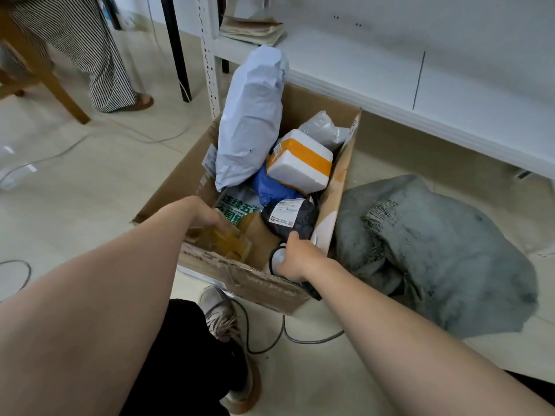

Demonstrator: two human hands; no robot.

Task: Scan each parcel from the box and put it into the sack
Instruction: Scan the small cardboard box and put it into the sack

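An open cardboard box (240, 274) on the floor holds several parcels: a tall pale blue mailer (249, 118), a white foam box with orange tape (300, 163), a grey bag (322, 129), a blue bag (270, 187), a black bag with a white label (291, 216) and a green-printed bag (237, 205). My left hand (207, 219) reaches into the box's near left corner and touches a yellowish taped parcel (228, 241); its fingers are partly hidden. My right hand (292, 256) grips a barcode scanner (277, 258) at the box's near right corner, beside the black bag. A grey sack (435, 250) lies crumpled right of the box.
A white metal shelf (390, 76) runs behind the box and sack. The scanner's cable (270, 340) loops on the tiled floor by my shoe (222, 316). Another person's striped trousers (90, 55) and a wooden chair leg (60, 91) are at upper left.
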